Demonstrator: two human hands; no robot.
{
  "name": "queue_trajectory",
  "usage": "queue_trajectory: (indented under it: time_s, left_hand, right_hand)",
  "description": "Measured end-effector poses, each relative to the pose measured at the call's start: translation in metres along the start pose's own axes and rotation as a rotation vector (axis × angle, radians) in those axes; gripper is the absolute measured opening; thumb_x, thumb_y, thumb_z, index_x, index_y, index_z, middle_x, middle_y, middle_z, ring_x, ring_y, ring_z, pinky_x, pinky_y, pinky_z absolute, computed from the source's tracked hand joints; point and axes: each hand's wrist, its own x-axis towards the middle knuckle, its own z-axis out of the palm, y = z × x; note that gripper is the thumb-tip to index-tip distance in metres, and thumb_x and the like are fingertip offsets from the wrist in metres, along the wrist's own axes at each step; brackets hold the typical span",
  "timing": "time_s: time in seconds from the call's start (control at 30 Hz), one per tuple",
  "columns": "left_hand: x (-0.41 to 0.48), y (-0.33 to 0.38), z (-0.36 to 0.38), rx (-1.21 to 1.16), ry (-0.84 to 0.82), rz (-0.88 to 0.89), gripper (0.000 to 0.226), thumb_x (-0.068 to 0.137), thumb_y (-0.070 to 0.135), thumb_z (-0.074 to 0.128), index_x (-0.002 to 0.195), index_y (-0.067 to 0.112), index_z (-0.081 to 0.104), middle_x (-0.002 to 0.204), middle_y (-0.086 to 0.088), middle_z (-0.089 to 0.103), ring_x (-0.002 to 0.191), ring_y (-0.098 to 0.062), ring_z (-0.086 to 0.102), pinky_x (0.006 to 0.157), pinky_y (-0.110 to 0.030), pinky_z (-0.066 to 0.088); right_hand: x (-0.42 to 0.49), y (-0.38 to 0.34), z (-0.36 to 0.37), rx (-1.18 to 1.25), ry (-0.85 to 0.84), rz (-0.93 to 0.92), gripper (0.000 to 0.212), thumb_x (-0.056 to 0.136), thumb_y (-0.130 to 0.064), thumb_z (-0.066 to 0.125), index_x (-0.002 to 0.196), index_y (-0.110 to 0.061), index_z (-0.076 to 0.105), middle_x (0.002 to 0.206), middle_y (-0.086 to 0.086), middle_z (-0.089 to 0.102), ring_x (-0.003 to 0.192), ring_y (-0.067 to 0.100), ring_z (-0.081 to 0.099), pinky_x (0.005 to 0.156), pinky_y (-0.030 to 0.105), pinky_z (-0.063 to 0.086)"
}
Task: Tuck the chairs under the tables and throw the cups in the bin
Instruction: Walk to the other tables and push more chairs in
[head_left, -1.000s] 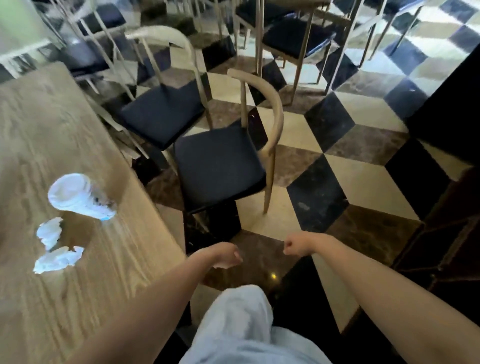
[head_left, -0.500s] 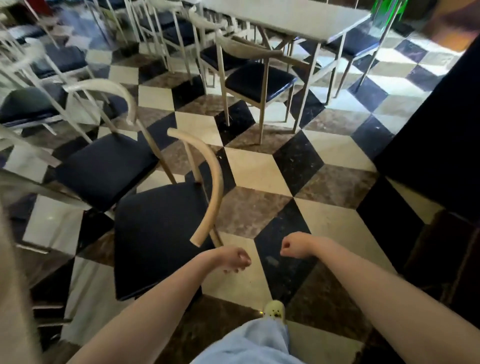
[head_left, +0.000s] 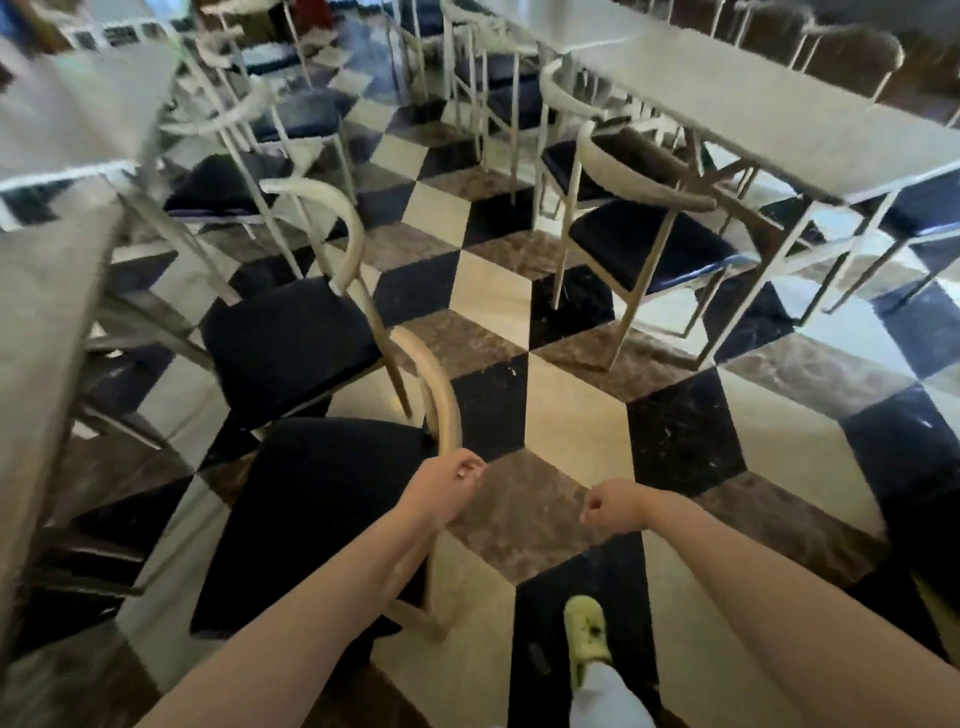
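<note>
A chair (head_left: 311, 509) with a dark seat and curved wooden backrest stands pulled out from the wooden table (head_left: 36, 332) on the left. A second chair (head_left: 291, 338) of the same kind stands just beyond it. My left hand (head_left: 447, 486) is a loose fist right beside the near end of the first chair's backrest; I cannot tell whether it touches the wood. My right hand (head_left: 613, 506) is a fist over the floor, holding nothing. No cup or bin is in view.
A light table (head_left: 769, 109) with several chairs around it stands at the back right, one chair (head_left: 639, 244) pulled out toward the aisle. More tables and chairs fill the back left. The checkered floor (head_left: 566, 415) forms an aisle ahead. My yellow shoe (head_left: 587, 631) steps forward.
The view has swung right and forward, away from the table with the cup and napkins. I have walked up beside the nearest chair. Both hands have stayed in loose fists.
</note>
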Motion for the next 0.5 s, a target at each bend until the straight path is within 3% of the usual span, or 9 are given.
queue_trajectory:
  time_s: [0.07, 0.13, 0.23, 0.37, 0.43, 0.5]
  left_hand:
    - [0.012, -0.001, -0.003, -0.009, 0.087, -0.063, 0.019, 0.096, 0.024, 0.049, 0.108, 0.023, 0.062, 0.104, 0.003, 0.067, 0.096, -0.011, 0.063, 0.094, -0.034, 0.051]
    - [0.017, -0.003, -0.001, -0.071, 0.154, -0.149, 0.021, 0.096, 0.025, 0.048, 0.111, 0.02, 0.061, 0.106, 0.001, 0.066, 0.095, -0.01, 0.063, 0.092, -0.035, 0.052]
    - [0.021, 0.001, 0.004, -0.138, 0.219, -0.208, 0.019, 0.093, 0.025, 0.053, 0.11, 0.022, 0.061, 0.104, 0.003, 0.064, 0.093, -0.009, 0.063, 0.088, -0.032, 0.054]
    - [0.027, 0.002, 0.018, -0.075, 0.379, -0.313, 0.04, 0.087, 0.027, 0.062, 0.125, 0.028, 0.049, 0.103, 0.01, 0.052, 0.085, -0.004, 0.054, 0.079, -0.021, 0.049]
    - [0.028, -0.007, 0.023, -0.064, 0.424, -0.39, 0.051, 0.086, 0.031, 0.062, 0.133, 0.029, 0.041, 0.115, 0.009, 0.045, 0.096, -0.006, 0.053, 0.086, -0.022, 0.049]
    - [0.028, -0.022, 0.025, -0.005, 0.37, -0.466, 0.06, 0.086, 0.037, 0.06, 0.14, 0.027, 0.036, 0.128, 0.005, 0.04, 0.112, -0.013, 0.049, 0.098, -0.028, 0.045]
  right_hand:
    - [0.031, -0.005, -0.034, -0.084, -0.018, -0.085, 0.032, 0.097, -0.031, 0.046, 0.117, -0.012, 0.062, 0.112, 0.003, 0.063, 0.101, 0.018, 0.06, 0.094, 0.031, 0.045]
    - [0.061, -0.017, -0.066, -0.19, -0.063, -0.214, 0.035, 0.099, -0.029, 0.043, 0.121, -0.009, 0.06, 0.104, -0.002, 0.062, 0.095, 0.013, 0.057, 0.088, 0.027, 0.04]
    - [0.096, -0.044, -0.103, -0.25, -0.048, -0.35, 0.028, 0.096, -0.028, 0.047, 0.112, -0.014, 0.065, 0.096, -0.005, 0.061, 0.089, 0.012, 0.058, 0.081, 0.024, 0.041]
    - [0.118, -0.096, -0.134, -0.265, -0.02, -0.612, 0.023, 0.096, -0.029, 0.047, 0.097, -0.015, 0.065, 0.097, 0.002, 0.067, 0.089, 0.02, 0.064, 0.08, 0.035, 0.051]
    - [0.123, -0.126, -0.142, -0.297, -0.053, -0.758, 0.026, 0.099, -0.029, 0.043, 0.098, -0.013, 0.064, 0.099, 0.005, 0.068, 0.09, 0.022, 0.064, 0.081, 0.04, 0.051]
    - [0.129, -0.154, -0.146, -0.366, -0.091, -0.879, 0.025, 0.099, -0.026, 0.043, 0.099, -0.012, 0.064, 0.1, 0.006, 0.067, 0.093, 0.022, 0.063, 0.084, 0.04, 0.051]
